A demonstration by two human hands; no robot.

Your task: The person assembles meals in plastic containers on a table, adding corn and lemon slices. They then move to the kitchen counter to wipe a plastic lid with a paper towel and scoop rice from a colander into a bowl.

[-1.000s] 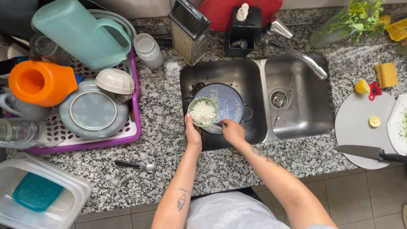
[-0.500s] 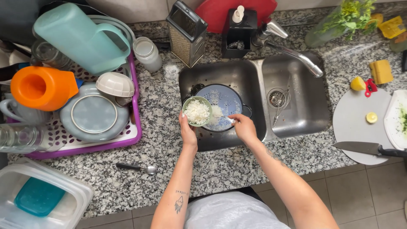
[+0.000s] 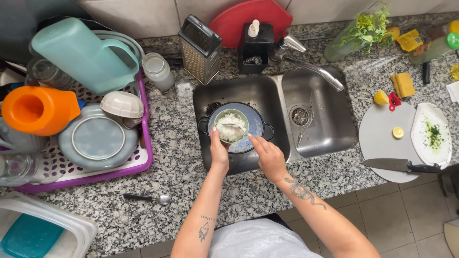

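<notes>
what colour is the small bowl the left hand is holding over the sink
Light green bowl, white food inside; seen in the head view.

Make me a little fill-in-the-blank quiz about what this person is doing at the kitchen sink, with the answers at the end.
1. The left hand holds a small green ____ of white food over the pot.
2. The right hand works a ____ in that food.
3. The pot sits in the ____ basin of the sink.
4. On the round board lies a black-handled ____.

Missing words: bowl; spoon; left; knife
</notes>
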